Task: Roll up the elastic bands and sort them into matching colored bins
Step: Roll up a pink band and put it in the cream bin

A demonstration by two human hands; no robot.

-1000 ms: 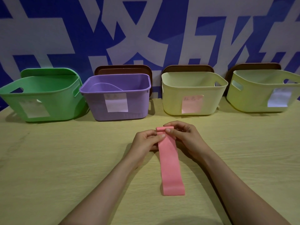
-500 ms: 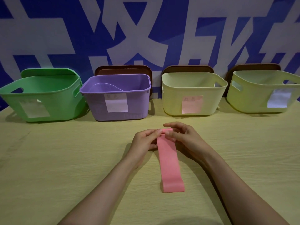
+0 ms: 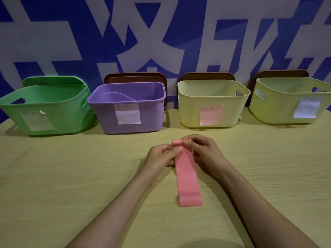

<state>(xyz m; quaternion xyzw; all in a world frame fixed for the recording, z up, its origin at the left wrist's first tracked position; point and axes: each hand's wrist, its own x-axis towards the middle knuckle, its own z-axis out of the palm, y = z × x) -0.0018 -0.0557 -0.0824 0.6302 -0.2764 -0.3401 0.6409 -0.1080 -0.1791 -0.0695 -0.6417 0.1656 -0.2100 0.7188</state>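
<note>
A pink elastic band [image 3: 187, 178] lies flat on the wooden table, running toward me from its far end. That far end is turned into a small roll. My left hand [image 3: 161, 158] pinches the roll from the left and my right hand [image 3: 204, 151] pinches it from the right. Four bins stand in a row at the back: a green bin [image 3: 44, 106], a purple bin [image 3: 129, 108], a cream bin [image 3: 211, 104] with a pink label, and a yellow-green bin [image 3: 290, 101] with a white label.
Brown lids [image 3: 136, 77] lean on the blue and white wall behind the three right bins, and a green lid stands behind the green bin. A band lies inside the purple bin. The table [image 3: 71, 185] stretches wide on both sides of my arms.
The roll at the band's far end has grown a little and the band's near end has slid slightly away from me. Both hands stay at the far end.
</note>
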